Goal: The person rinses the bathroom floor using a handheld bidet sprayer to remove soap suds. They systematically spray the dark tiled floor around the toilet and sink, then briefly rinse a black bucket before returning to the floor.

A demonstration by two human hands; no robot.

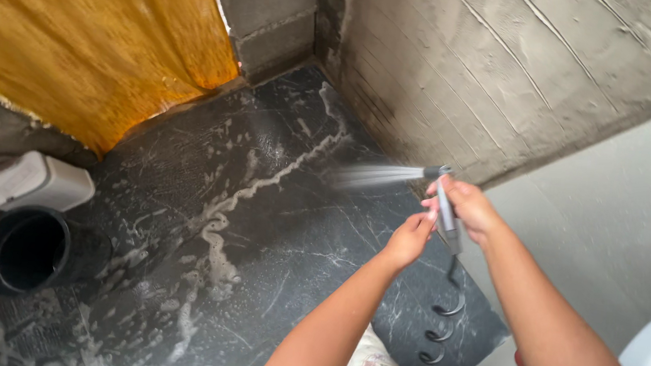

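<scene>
- A grey handheld sprayer (445, 208) is sitting right of centre in the frame, its nozzle pointing toward the left and throwing a fan of water (376, 176) across the floor.
- The right hand (472, 210) is wrapping the sprayer's handle from the right side, fingers curled closed around it.
- The left hand (410, 238) is coming up from below and touching the lower part of the handle, its fingertips pinched together against it; whether a trigger is being pressed is hidden by the fingers.
- A grey coiled hose (438, 331) is hanging from the bottom of the sprayer, spiralling down toward the lower edge of the frame between the two forearms.
- The spray is crossing a dark marbled floor (276, 225), which is lying wet, with pale trails of soapy foam (217, 236) running from the upper middle down toward the lower left.
- My judgement: rinsing well here is calling for keeping the nozzle low and angled, sweeping the foam steadily in one direction rather than scattering it, and holding the hose clear so its coils are not dragging through the suds.
- A rough grey plastered wall (504, 73) is filling the upper right, meeting a block wall at the corner near the top centre.
- An orange curtain (89, 33) is hanging in the upper left.
- A black bucket (26, 248) is lying on its side at the left edge, with a white plastic container (27, 180) just above it.
</scene>
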